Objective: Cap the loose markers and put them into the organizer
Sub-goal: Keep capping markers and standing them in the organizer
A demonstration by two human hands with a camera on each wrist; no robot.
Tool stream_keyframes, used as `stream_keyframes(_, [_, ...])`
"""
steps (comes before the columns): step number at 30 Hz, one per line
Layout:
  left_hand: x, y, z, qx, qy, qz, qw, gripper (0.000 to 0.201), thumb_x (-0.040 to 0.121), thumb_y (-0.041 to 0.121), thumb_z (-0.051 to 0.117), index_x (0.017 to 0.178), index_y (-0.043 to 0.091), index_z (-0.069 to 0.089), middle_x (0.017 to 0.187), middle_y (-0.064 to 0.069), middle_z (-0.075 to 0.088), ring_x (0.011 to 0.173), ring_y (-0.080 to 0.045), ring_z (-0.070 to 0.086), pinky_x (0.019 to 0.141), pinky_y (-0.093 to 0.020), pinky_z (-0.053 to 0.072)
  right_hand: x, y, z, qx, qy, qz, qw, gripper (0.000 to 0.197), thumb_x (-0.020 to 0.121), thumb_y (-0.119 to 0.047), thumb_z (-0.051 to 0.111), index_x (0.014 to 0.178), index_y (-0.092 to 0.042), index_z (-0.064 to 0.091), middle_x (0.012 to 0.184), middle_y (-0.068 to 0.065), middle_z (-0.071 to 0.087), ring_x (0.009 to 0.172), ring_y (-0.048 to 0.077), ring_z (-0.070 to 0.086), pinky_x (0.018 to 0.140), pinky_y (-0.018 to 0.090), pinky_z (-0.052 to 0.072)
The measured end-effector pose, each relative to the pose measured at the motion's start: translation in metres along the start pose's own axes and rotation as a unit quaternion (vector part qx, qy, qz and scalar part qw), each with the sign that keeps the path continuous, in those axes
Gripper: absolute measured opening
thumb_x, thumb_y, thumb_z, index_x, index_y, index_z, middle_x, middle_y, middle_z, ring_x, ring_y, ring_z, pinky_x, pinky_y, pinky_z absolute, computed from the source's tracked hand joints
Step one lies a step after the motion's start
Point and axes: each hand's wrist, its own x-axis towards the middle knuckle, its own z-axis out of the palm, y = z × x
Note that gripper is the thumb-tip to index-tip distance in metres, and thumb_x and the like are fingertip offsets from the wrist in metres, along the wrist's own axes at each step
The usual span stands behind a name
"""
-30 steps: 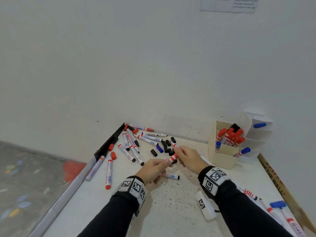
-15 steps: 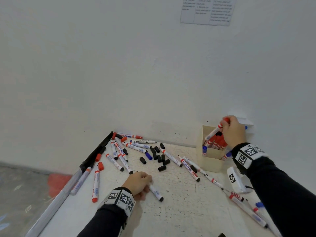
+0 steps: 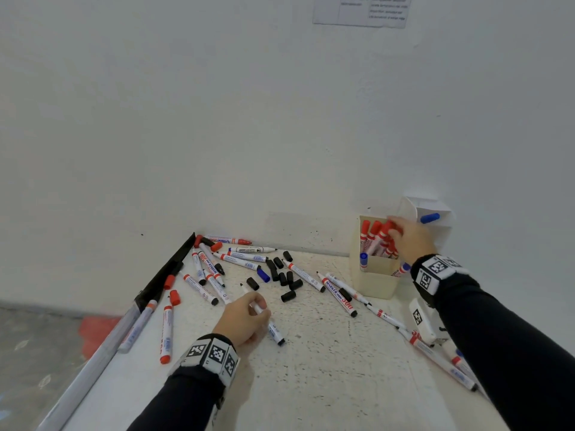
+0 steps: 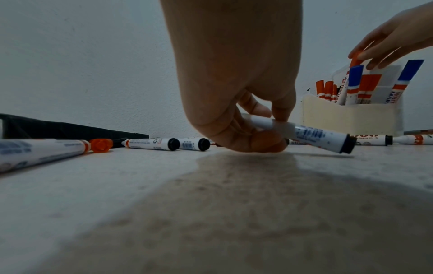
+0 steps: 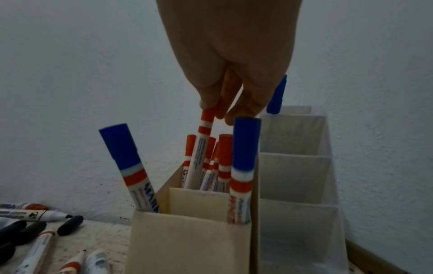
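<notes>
My left hand [image 3: 259,307] is low over the white table and pinches an uncapped white marker with a black end [image 3: 273,329]. In the left wrist view the hand [image 4: 274,126] holds that marker [image 4: 316,137] tilted, black end down near the table. My right hand [image 3: 393,233] is over the cream organizer [image 3: 373,281]. Its fingertips pinch the cap of a red marker [image 5: 207,115] standing in the back compartment among other red ones. Loose black caps [image 3: 283,278] and uncapped markers [image 3: 211,269] lie between the hands.
A white stepped organizer [image 3: 435,225] with a blue marker stands against the wall right of the cream one. A black strip [image 3: 168,275] runs along the table's left edge. More markers [image 3: 435,356] and a white tagged block [image 3: 420,318] lie under my right arm.
My right hand has lowered the red marker deeper into the cream organizer. My left hand has closed its fingers round the black-ended marker on the table and tipped it up.
</notes>
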Motion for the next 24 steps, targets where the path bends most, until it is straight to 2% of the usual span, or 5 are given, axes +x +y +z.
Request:
stream_keyframes(4, [-0.003,0.004,-0.001,0.014,-0.004,0.01,1.0,0.006,0.091,0.027,0.055,0.087,0.023,0.052,0.07,0.001,0.064,0.05,-0.005,0.052,0.042,-0.006,0.04,-0.009,0.002,-0.023,-0.078,-0.127,0.007,0.989,0.061,0.092,-0.032,0.049,0.144,-0.019,0.02,0.135,0.017,0.046,0.119,0.036,0.048,0.099,0.041,0.043])
stream_keyframes(9, [-0.009,0.012,-0.002,0.028,-0.02,0.004,0.999,0.007,0.092,0.026,0.054,0.092,0.019,0.052,0.08,-0.002,0.066,0.056,-0.011,0.055,0.042,-0.012,0.043,-0.078,0.011,-0.087,-0.011,-0.134,0.065,0.989,0.02,0.089,-0.027,0.056,0.098,-0.009,0.059,0.095,0.009,0.063,0.072,0.019,0.057,0.058,0.024,0.047])
stream_keyframes(15, [-0.018,0.02,0.0,0.056,-0.024,-0.002,0.998,0.011,0.091,0.022,0.055,0.098,0.014,0.052,0.082,-0.005,0.063,0.056,-0.019,0.056,0.048,-0.022,0.045,-0.211,0.062,-0.125,-0.227,-0.479,0.203,0.823,0.033,0.071,-0.037,0.078,0.092,-0.02,0.057,0.073,-0.004,0.06,0.051,0.009,0.058,0.049,0.018,0.049])
stream_keyframes(19, [-0.03,0.02,0.008,0.086,-0.027,-0.009,0.996,0.012,0.091,0.023,0.055,0.099,0.014,0.052,0.094,-0.011,0.063,0.059,-0.021,0.056,0.05,-0.023,0.046,-0.259,0.081,-0.118,-0.294,-0.532,0.164,0.777,0.031,0.075,-0.026,0.075,0.087,-0.02,0.047,0.07,-0.009,0.052,0.036,-0.001,0.052,0.036,0.01,0.04])
stream_keyframes(24, [-0.047,0.025,0.014,0.105,-0.035,-0.007,0.994,0.012,0.091,0.023,0.054,0.098,0.014,0.051,0.099,-0.012,0.061,0.06,-0.02,0.055,0.05,-0.023,0.045,-0.269,0.093,-0.108,-0.33,-0.498,0.123,0.792,0.032,0.077,-0.011,0.072,0.068,-0.019,0.042,0.068,-0.009,0.047,0.056,0.005,0.042,0.034,0.007,0.037])
